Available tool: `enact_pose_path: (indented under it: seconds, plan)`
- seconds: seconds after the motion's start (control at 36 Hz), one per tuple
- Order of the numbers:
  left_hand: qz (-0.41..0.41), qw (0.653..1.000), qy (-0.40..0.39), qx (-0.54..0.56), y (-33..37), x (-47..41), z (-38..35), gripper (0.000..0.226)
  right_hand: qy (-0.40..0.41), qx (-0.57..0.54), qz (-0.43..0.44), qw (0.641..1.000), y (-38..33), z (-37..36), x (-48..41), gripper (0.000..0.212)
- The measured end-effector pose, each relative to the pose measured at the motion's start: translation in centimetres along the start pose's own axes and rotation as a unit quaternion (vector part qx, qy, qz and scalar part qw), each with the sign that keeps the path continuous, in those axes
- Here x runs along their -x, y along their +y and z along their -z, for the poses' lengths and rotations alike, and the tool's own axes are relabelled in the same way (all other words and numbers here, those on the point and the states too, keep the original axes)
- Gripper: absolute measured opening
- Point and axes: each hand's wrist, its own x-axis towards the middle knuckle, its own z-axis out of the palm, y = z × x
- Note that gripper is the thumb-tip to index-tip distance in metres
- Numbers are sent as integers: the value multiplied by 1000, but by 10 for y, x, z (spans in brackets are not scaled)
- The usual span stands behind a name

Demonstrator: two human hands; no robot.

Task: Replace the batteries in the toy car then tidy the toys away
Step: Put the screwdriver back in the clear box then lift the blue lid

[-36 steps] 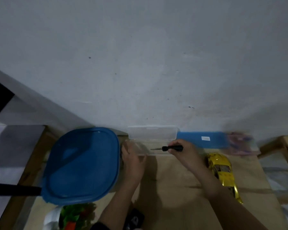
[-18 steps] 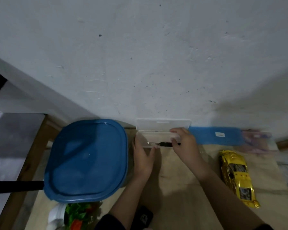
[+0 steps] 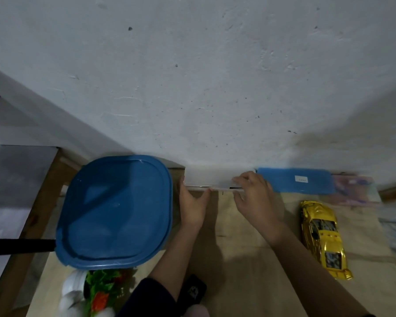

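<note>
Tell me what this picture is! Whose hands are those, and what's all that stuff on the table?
No machine here: these are a person's two bare hands. The one picture comes from a camera worn on the person's head, looking down. On the wooden table sit a big container with a blue lid, a flat blue case by the wall, and a shiny yellow toy car, which nobody is touching. Between the hands is a clear plastic case against the wall. The left hand rests against its left end, and the right hand grips its right end, fingers on top, thumb in front. Something thin and dark shows through the case, too small to name.
</note>
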Motion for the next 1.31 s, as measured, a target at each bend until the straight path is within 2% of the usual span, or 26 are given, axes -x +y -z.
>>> enact_pose_path:
  seconds: [0.08, 0.17, 0.31, 0.69, 0.78, 0.86, 0.92, 1.03, 1.17, 1.31]
  plan:
    - [19, 999, -16, 31, -4, 0, 4, 75, -15, -22, -12, 1000, 2, -2, 4, 28]
    - [24, 998, -29, 52, -7, 0, 6, 72, 1, -40, -11, 999, 1, -4, -2, 24]
    - [37, 998, 7, 49, 0, -11, 1, 58, 21, -39, -37, 998, 0, -7, -7, 23]
    - [6, 995, 93, -44, 7, 2, -11, 54, -12, -98, -65, 993, 4, -8, -10, 27]
    - [4, 993, 93, -73, 14, 9, -7, 50, -40, -118, -40, 991, 6, -3, -8, 36]
    - [-12, 990, 81, -114, 23, 22, 2, 40, -63, -165, -32, 984, 4, 6, -6, 34]
    - [-30, 987, 53, -150, 31, 37, 10, 38, -45, -204, -28, 977, -6, 13, -4, 29]
    - [-102, 978, -5, -181, 47, 69, 35, 42, -19, -268, -22, 963, -40, 30, 1, 23]
    - [-174, 969, 54, -167, 66, 95, 105, 40, -42, -300, 18, 953, -94, 43, 9, 18]
    - [-146, 962, 125, -195, 50, 97, 196, 56, -103, -279, 57, 953, -155, 34, 23, 21]
